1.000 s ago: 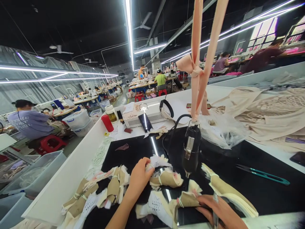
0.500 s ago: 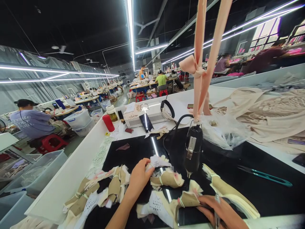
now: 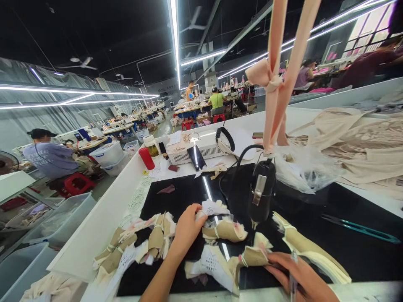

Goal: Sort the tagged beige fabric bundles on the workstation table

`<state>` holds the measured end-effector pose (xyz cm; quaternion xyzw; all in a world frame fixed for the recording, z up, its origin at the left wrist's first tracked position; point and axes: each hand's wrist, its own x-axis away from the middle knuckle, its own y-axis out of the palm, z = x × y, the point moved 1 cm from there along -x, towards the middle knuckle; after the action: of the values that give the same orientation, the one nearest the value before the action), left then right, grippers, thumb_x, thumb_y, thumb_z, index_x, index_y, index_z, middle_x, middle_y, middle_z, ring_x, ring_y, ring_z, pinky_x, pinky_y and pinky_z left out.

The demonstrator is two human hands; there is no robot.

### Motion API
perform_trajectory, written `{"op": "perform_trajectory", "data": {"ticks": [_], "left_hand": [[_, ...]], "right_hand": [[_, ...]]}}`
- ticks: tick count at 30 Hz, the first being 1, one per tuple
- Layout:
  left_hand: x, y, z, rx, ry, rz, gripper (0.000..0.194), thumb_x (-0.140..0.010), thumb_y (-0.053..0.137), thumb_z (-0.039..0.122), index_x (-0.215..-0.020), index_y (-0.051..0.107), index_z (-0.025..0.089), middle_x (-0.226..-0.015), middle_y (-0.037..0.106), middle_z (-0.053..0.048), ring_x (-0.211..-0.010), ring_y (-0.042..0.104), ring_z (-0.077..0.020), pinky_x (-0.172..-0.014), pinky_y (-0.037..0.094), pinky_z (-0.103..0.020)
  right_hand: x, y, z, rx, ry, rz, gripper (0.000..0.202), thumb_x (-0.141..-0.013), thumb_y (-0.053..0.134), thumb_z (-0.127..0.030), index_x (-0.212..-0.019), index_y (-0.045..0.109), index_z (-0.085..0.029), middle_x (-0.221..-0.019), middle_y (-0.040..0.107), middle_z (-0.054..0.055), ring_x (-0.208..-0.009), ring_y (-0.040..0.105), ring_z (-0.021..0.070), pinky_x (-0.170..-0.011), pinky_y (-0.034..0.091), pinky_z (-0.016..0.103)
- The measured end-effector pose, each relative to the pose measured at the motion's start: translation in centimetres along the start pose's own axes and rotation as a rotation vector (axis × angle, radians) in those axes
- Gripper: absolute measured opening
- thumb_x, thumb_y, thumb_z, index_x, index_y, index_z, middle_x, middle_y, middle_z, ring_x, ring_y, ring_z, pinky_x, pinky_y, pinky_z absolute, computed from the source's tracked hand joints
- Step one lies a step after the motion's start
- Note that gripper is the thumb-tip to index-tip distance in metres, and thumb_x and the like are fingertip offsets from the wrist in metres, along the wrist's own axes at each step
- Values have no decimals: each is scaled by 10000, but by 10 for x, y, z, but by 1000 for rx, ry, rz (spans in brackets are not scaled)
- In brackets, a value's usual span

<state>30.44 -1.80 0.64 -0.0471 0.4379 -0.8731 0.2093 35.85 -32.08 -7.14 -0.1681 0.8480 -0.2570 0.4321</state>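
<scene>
- Below the hanging black tool (image 3: 262, 191), on the dark surface (image 3: 315, 235), the left hand (image 3: 187, 228) lies with fingers curled over a white perforated piece (image 3: 214, 207); it looks closed on that piece, though the fingertips are hidden.
- Right of the tool's tip, at the near edge, the right hand (image 3: 299, 277) is clamped on a thin metal implement (image 3: 294, 272) and presses on a tan banded bundle (image 3: 252, 258); what the implement is I cannot tell.
- Directly under the tool, the tip hangs just above the tan bundle (image 3: 225, 230) beside the left hand. If that tip is hot or sharp, a wrist lifted carelessly may graze it, or a piece may be marked.
- From the tool upward, the pink strap (image 3: 277, 84) carries its whole weight; a knock from either hand may set it swinging into the fingers.
- Left of the tool, the loose heap of bundles (image 3: 138, 247) lies close to the surface's edge, so a sweep of the forearm may push pieces over into the plastic bins (image 3: 59, 220).
- Right of the tool, the green scissors (image 3: 362, 228) lie open to a reaching hand, and the stack of cream pieces (image 3: 311, 249) may slide off the near edge.
- Behind the tool, the black cord (image 3: 234, 167) loops over the surface and may snag a piece being lifted.
</scene>
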Motion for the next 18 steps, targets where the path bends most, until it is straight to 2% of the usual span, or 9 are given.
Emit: {"op": "perform_trajectory", "data": {"ticks": [5,9,18], "left_hand": [[4,-4,2,15,14,19,296,-896,556,325,-1170,618,229,-1145,656,-51,-1057,606,-214,-946,445,-328],[12,-11,6,24,39,49,300,-911,549,299,-1195,601,220,-1213,632,-60,-1115,587,-215,-1000,431,-345],[50,-25,12,33,48,9,206,-939,510,290,-1109,614,233,-1116,660,-45,-1046,599,-213,-942,457,-364]], "right_hand": [[1,-3,-1,14,-4,-4,195,-1001,585,-423,-1143,641,-303,-1013,734,29,-864,728,235,-745,613,290],[4,-3,0,33,-21,-6,212,-1007,570,-443,-1162,622,-307,-1021,728,13,-870,723,213,-751,607,267],[10,3,12,81,-52,-40,215,-1013,578,-372,-1212,584,-291,-1075,711,26,-948,705,222,-821,597,295]]}}
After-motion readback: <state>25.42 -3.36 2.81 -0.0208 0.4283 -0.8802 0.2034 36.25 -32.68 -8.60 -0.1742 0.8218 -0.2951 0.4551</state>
